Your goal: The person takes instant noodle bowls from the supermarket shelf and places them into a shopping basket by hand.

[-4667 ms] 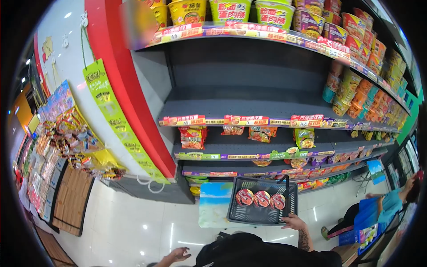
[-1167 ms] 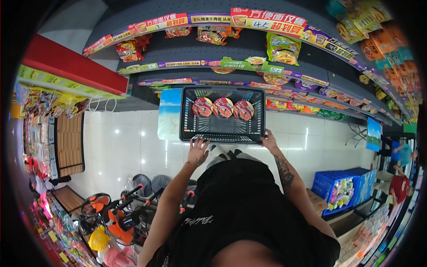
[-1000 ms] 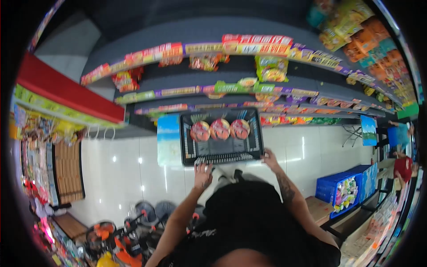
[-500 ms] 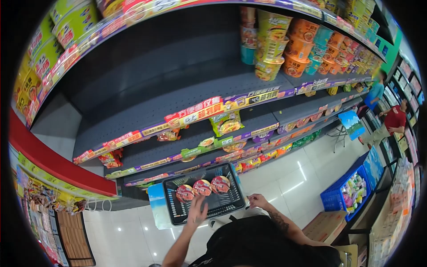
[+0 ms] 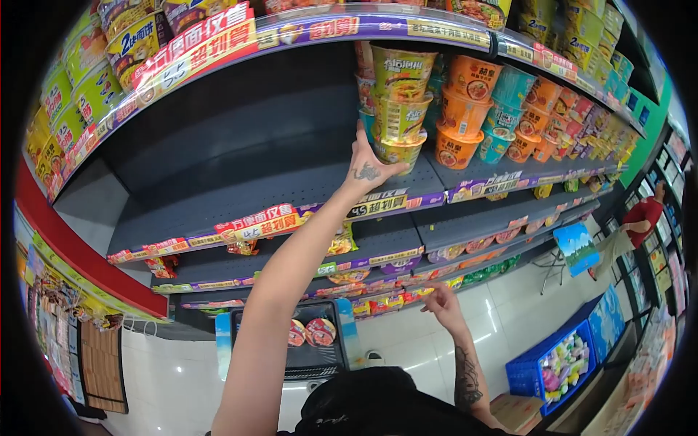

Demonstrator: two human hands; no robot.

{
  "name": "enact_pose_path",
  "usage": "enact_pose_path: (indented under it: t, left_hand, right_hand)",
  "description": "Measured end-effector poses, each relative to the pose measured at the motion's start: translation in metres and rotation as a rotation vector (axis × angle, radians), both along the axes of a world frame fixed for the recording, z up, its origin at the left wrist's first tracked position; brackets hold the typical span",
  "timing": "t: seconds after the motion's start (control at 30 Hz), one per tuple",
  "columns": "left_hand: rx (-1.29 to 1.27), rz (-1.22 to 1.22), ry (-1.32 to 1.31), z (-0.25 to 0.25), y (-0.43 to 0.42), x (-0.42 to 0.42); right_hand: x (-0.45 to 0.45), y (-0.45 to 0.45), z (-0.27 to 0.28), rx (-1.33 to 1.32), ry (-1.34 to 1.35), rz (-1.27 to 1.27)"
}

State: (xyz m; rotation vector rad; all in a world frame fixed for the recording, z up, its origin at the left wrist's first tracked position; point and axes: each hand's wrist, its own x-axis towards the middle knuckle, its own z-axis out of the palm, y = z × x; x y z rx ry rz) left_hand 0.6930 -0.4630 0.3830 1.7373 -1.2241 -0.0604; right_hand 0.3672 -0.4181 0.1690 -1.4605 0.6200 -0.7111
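Note:
My left hand (image 5: 369,166) reaches up to the shelf, its thumb and fingers around the lower left side of the bottom green instant noodle cup (image 5: 404,150). Two more cups, a middle cup (image 5: 401,120) and a top cup (image 5: 403,73), are stacked upright on it. The fingertips are partly hidden beside the stack. My right hand (image 5: 443,309) hangs in front of the lower shelves, fingers loosely bent and apart, with nothing visible in it. Below my left forearm is a black basket (image 5: 291,374) with red-lidded noodle bowls (image 5: 320,332), partly covered by the arm.
Orange noodle cups (image 5: 462,112) and teal cups (image 5: 502,120) stand in stacks right of the green ones. A shelf edge with price labels (image 5: 254,224) runs below. A blue bin (image 5: 527,378) stands on the floor at right. A person in a red shirt (image 5: 643,218) is farther back.
My left hand has risen from the bowls in the basket to the green cup stack. My right hand has left the basket's right side and lifted. The view has shifted.

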Motion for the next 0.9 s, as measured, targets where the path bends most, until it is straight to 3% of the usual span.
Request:
enact_pose_path:
  t: [0.13, 0.2, 0.47, 0.67, 0.8, 0.9]
  left_hand:
    - [-0.032, 0.034, 0.035, -0.017, -0.047, 0.011]
    - [-0.222, -0.12, 0.024, -0.036, -0.071, 0.031]
    - [-0.136, -0.099, -0.003, -0.012, -0.045, 0.022]
    - [-0.161, -0.08, -0.102, -0.005, -0.012, 0.015]
    - [-0.203, -0.176, -0.158, 0.001, 0.007, 0.006]
    - [-0.258, -0.231, -0.246, 0.005, 0.016, 0.0]
  right_hand:
    - [0.002, -0.057, 0.085, -0.222, 0.027, 0.058]
    - [0.019, -0.068, 0.139, -0.281, -0.055, 0.02]
    - [0.098, -0.121, 0.273, -0.822, -0.288, -0.183]
    - [0.128, -0.136, 0.303, -0.981, -0.303, -0.278]
    - [0.138, -0.126, 0.288, -0.716, -0.538, -0.081]
    - [0.126, -0.106, 0.27, -0.585, -0.716, -0.182]
